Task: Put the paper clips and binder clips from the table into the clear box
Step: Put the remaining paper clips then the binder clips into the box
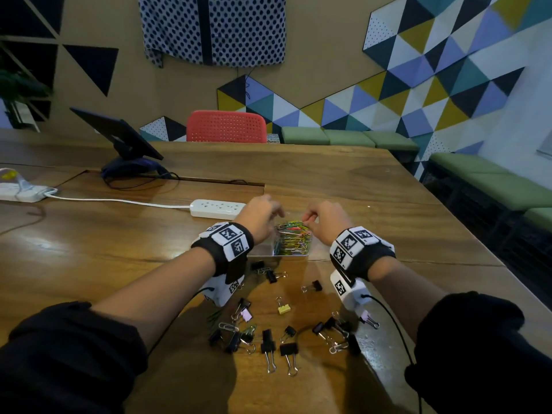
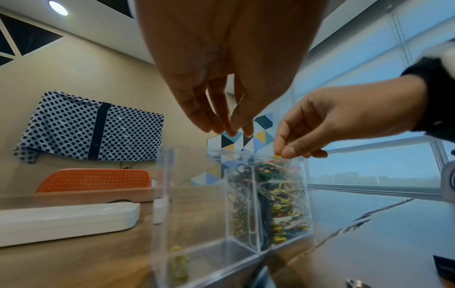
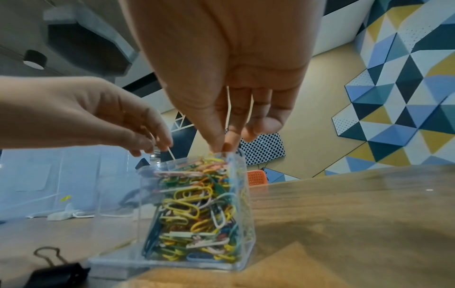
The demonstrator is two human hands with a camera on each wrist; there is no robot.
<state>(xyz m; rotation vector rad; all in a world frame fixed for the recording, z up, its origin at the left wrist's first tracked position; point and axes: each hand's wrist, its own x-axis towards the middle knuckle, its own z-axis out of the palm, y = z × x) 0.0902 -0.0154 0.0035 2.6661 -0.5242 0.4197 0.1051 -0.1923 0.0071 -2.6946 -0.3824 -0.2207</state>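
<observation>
- Nearest the person, behind both wrists, binder clips (image 1: 270,345) lie scattered on the wooden table (image 1: 89,234), most of them black; a yellow binder clip (image 1: 283,307) sits between the forearms, and a few loose paper clips (image 1: 228,326) lie below the left forearm.
- Just ahead of the wrists stands the clear box (image 1: 277,254), a divided container whose right compartment is packed almost to the rim with coloured paper clips (image 3: 197,210); its left compartment holds only a yellow clip (image 2: 178,263) near the bottom.
- Over the box's left side, the left hand (image 1: 260,215) hovers with fingers pointing down and loosely gathered, tips close together; whether they hold anything cannot be told.
- Over the filled compartment, the right hand (image 1: 325,221) points down, thumb and forefinger pinched on something small and yellow (image 2: 278,155) at the top of the pile.
- Beyond the left hand lies a white power strip (image 1: 218,208) with its cord running leftward.
- Farther off, a dark tablet on a stand (image 1: 119,135) and a red chair (image 1: 226,127) stand at the table's far edge.
</observation>
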